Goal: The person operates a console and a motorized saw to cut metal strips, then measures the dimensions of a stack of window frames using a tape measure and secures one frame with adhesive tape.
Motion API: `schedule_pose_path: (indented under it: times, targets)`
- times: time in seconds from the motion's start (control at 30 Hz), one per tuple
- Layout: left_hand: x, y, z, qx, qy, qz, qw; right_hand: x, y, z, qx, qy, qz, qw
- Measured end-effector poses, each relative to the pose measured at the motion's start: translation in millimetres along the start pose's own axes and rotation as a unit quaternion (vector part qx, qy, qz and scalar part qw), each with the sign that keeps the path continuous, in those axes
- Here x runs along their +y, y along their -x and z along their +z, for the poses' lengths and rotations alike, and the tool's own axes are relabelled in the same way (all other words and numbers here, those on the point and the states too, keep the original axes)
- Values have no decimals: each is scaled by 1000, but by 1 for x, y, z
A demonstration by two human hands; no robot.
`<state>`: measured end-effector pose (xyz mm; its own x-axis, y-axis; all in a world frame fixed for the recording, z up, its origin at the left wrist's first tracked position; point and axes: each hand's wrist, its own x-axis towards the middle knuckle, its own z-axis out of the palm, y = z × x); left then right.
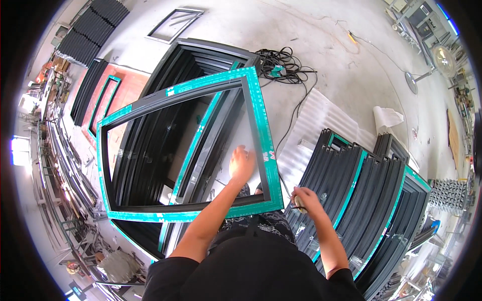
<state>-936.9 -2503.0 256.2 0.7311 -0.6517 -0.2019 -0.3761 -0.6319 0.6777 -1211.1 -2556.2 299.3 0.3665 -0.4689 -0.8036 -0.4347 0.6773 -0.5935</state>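
Observation:
A dark grey window frame (272,173) with green protective film along its faces lies tilted in front of me, on top of a stack of similar dark frames (165,65). My left hand (242,164) reaches over its near bar and shows within its opening, close to the right-hand bar. The fingers are loosely bent and slightly apart, with nothing seen in them. To the right of the frame's near corner, my right hand (307,200) is closed around a small pale object (299,204) with a dark edge. Its kind is mostly hidden by the fingers.
Another row of dark frames (346,185) with green strips stands to my right, beside white foam sheeting (329,118). A coiled black cable (286,65) lies on the floor ahead. Long metal profiles (68,165) line the left side. A pedestal fan (444,59) stands far right.

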Motion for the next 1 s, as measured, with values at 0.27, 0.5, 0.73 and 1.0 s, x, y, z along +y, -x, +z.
schedule_pose_path:
  times: [0.27,0.5,0.73,1.0]
  targets:
    - [39,82,-98,-253,238,25,937,-67,26,48,-256,-116,-111,953]
    - [58,112,-151,-161,174,210,949,-92,33,95,-375,24,-141,916]
    - [33,123,-192,-381,191,142,893,-74,30,120,-477,101,-48,872]
    - [-39,135,-219,-325,293,25,899,-58,24,101,-452,171,80,872]
